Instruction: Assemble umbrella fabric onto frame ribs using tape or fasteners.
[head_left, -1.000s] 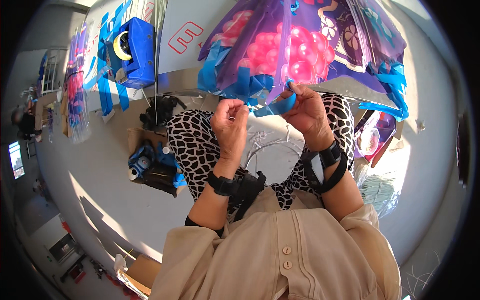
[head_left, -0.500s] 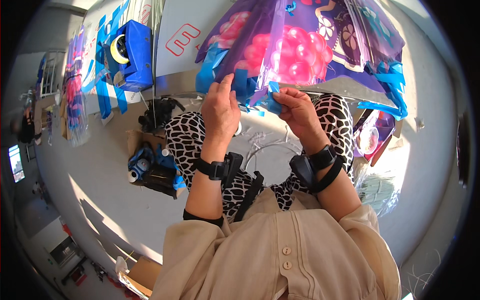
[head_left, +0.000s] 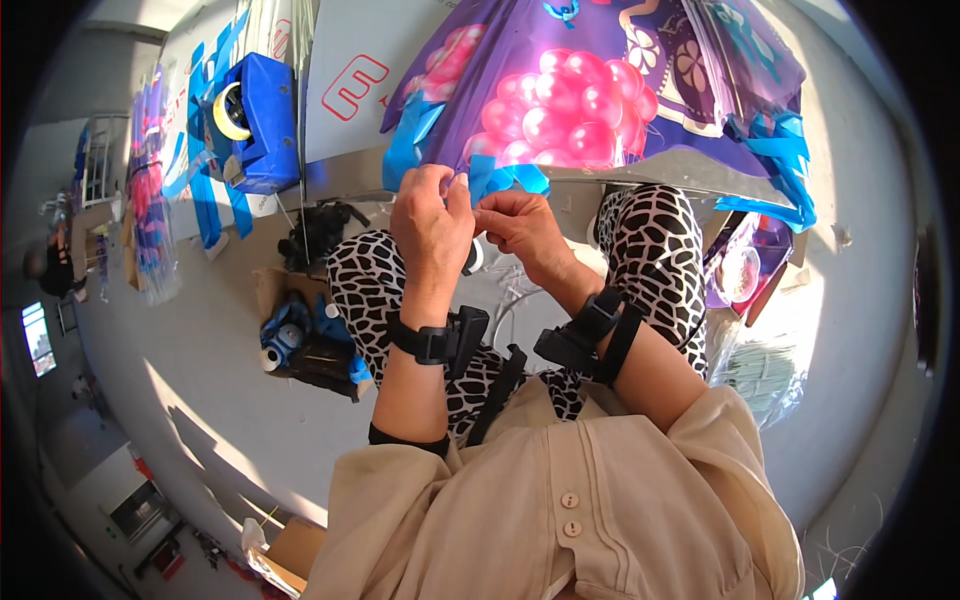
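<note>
A purple printed sheet [head_left: 560, 110] with pink balloon pictures drapes in folds over the work surface, much like an umbrella canopy. Shiny blue strips [head_left: 515, 178] line its near edge. My left hand [head_left: 432, 222] is closed at that edge, thumb and bent fingers pinching the purple material. Close beside it, my right hand [head_left: 525, 232] is closed too, its fingertips pinched at the lower end of a blue strip. The fingertips of both hands nearly meet, and they partly hide what lies between them.
A blue tape dispenser [head_left: 268, 125] with a yellowish roll stands on the left, beside hanging blue strips [head_left: 205, 165]. Below it an open cardboard box [head_left: 275, 300] holds bottles and dark items. White boards [head_left: 350, 80] lie behind. A plastic-wrapped bundle [head_left: 760, 375] rests on the floor at right.
My right hand has moved left, from the blue strip piece it held apart, to beside my left hand. My left hand's fingers have curled in at the edge. The sheet has shifted slightly left.
</note>
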